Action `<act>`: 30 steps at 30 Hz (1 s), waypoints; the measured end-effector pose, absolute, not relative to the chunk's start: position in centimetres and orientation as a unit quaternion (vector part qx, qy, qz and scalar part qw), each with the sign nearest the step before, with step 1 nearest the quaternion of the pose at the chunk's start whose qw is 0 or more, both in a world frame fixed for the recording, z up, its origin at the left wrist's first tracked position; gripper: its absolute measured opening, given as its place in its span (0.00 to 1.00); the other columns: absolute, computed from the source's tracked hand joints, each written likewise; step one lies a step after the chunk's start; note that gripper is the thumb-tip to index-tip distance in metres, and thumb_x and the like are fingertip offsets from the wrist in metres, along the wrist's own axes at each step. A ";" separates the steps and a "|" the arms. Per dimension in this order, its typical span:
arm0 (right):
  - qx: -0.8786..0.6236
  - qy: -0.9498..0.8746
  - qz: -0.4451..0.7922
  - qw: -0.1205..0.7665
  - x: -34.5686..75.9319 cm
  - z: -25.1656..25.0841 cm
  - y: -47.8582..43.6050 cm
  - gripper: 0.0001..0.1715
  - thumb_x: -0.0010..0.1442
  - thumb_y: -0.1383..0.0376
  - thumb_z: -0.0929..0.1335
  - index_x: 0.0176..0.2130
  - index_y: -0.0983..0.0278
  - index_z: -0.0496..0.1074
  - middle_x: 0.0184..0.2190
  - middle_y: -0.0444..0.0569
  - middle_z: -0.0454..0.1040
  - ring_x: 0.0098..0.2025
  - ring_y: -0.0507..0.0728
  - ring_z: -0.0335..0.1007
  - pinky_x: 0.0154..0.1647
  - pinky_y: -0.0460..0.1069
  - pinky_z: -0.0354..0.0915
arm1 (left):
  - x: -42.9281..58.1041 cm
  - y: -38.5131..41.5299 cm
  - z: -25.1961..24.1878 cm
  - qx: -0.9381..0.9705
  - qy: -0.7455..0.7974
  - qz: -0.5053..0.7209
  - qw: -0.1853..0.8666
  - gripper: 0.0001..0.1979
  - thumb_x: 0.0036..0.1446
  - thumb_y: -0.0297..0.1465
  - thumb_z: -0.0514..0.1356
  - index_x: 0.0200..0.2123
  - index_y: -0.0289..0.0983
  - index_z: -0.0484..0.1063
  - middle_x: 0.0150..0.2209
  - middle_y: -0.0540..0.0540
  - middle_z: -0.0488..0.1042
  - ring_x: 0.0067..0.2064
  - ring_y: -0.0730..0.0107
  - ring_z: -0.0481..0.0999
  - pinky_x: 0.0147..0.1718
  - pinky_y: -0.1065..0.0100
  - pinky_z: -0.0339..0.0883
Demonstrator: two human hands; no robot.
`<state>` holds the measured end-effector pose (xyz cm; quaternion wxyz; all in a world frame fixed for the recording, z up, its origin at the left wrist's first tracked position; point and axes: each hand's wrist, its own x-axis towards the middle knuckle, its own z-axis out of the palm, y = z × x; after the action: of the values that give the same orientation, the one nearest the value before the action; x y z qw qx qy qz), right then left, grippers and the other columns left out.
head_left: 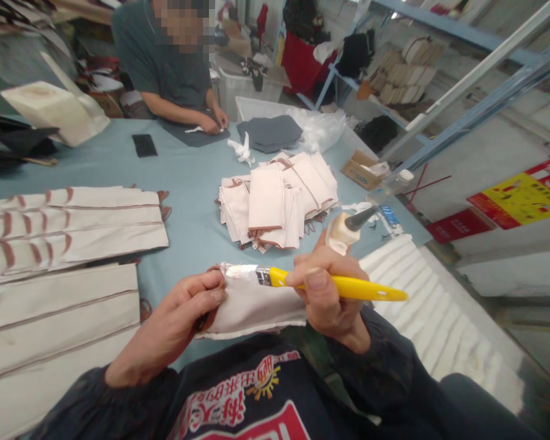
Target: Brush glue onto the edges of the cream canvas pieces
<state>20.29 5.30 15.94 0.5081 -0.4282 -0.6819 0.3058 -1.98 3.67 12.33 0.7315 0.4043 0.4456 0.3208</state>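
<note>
My left hand [187, 305] pinches the left end of a cream fabric piece [261, 305] with brown trim, held in front of my body. In my right hand [330, 287] is a yellow-handled paintbrush [366, 288], fingers wrapped round the handle. Its whitened bristles lie along the piece's upper edge, close to my left fingertips. Just beyond my right hand stands a cream bottle [343, 233] with a dark pointed nozzle; whether the hand touches it I cannot tell. A loose pile of similar cream pieces [275, 198] sits farther up the table.
Cream panels with brown loops [73, 226] cover the left of the blue-green table [192, 171]. Overlapping white strips [431, 305] lie at right. Across the table a co-worker [169, 79] handles dark fabric near a phone [145, 145]. A small cardboard box [364, 170] stands at the far right.
</note>
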 end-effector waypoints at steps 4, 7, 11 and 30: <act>-0.383 -0.705 0.235 0.548 19.4 15.2 5.9 0.22 0.73 0.54 0.64 0.30 0.60 0.75 0.22 0.41 0.73 0.19 0.49 0.63 0.21 0.49 0.62 | -2.0 3.7 12.7 0.406 0.454 0.330 0.721 0.17 0.57 0.44 0.67 0.30 0.35 0.74 0.23 0.55 0.61 0.24 0.78 0.51 0.21 0.74 0.47; -0.392 -0.687 0.191 0.581 19.1 14.4 6.7 0.17 0.74 0.56 0.64 0.36 0.60 0.75 0.26 0.42 0.77 0.22 0.50 0.69 0.24 0.48 0.67 | -2.0 3.8 13.1 0.405 0.454 0.331 0.721 0.17 0.57 0.44 0.67 0.32 0.35 0.74 0.23 0.55 0.61 0.24 0.78 0.51 0.21 0.74 0.47; -0.419 -0.749 0.118 0.499 19.2 13.3 7.0 0.10 0.73 0.62 0.64 0.45 0.59 0.75 0.37 0.49 0.83 0.36 0.55 0.80 0.38 0.51 0.76 | -1.5 4.0 13.7 0.406 0.447 0.349 0.716 0.16 0.56 0.43 0.67 0.31 0.35 0.76 0.21 0.57 0.59 0.22 0.79 0.49 0.19 0.75 0.46; -0.558 -0.607 0.240 0.512 20.9 11.3 11.0 0.22 0.72 0.50 0.62 0.36 0.62 0.72 0.24 0.41 0.71 0.27 0.51 0.67 0.29 0.49 0.63 | -2.1 4.0 10.2 0.662 0.433 0.284 0.541 0.17 0.67 0.39 0.57 0.27 0.38 0.70 0.25 0.51 0.70 0.29 0.70 0.66 0.28 0.71 0.63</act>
<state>20.93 10.97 11.35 0.5117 -0.5582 -0.6074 0.2402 -2.07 3.99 10.25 0.5414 0.6622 0.4331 0.2842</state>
